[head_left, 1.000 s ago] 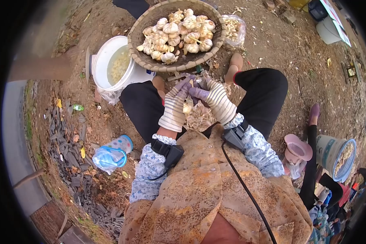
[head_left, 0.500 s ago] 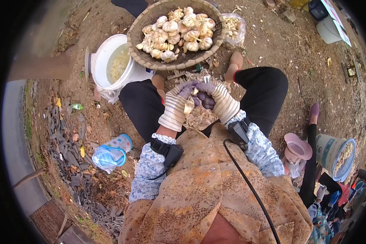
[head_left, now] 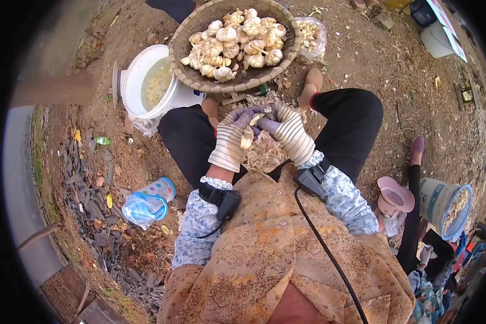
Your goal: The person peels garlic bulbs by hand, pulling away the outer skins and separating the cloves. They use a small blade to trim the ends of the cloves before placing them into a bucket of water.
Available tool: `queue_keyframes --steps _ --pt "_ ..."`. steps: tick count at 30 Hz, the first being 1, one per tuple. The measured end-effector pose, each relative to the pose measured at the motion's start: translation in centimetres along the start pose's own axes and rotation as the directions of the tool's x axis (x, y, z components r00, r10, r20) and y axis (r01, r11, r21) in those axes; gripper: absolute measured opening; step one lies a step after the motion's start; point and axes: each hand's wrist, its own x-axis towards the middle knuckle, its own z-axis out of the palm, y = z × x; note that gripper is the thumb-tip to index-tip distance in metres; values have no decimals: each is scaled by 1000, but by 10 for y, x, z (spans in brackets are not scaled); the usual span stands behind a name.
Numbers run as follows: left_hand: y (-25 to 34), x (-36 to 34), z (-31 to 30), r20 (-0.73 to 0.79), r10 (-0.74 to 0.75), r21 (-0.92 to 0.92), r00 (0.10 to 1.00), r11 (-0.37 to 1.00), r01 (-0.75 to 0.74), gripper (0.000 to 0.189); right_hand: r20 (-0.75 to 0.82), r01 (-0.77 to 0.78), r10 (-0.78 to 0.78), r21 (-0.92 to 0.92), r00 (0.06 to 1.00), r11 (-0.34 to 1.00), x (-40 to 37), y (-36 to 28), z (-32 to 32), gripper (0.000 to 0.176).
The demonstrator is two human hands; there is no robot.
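My left hand (head_left: 235,136), in a striped glove with purple fingers, is closed on garlic (head_left: 247,139), whose pale cloves show at its fingers. My right hand (head_left: 287,128), gloved the same way, meets it at the fingertips. Its fingers are pressed together, with a small metallic piece (head_left: 267,109) at their tips; its full shape is hidden. Below both hands lies a heap of papery garlic skins (head_left: 265,154). Beyond them a round woven basket (head_left: 236,88) holds many garlic bulbs (head_left: 227,35).
A white bucket (head_left: 132,89) with cloves in liquid stands left of the basket. Right of it is a plastic bag of cloves (head_left: 310,38). A spotted container (head_left: 161,190) lies left. A pink hat (head_left: 396,194), another bucket (head_left: 434,197) and people nearby are at right.
My right hand has turned and its fingers have shifted around the small metallic piece. My left hand has moved only slightly, still holding the garlic.
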Motion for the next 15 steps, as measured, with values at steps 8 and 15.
queue_keyframes --steps 8,15 --pt "1 2 -11 -138 -5 159 990 987 27 20 54 -55 69 -224 996 973 6 16 -15 25" --pt "15 4 -26 -143 63 109 988 993 -48 27 -16 -298 328 379 944 876 8 12 -44 12"
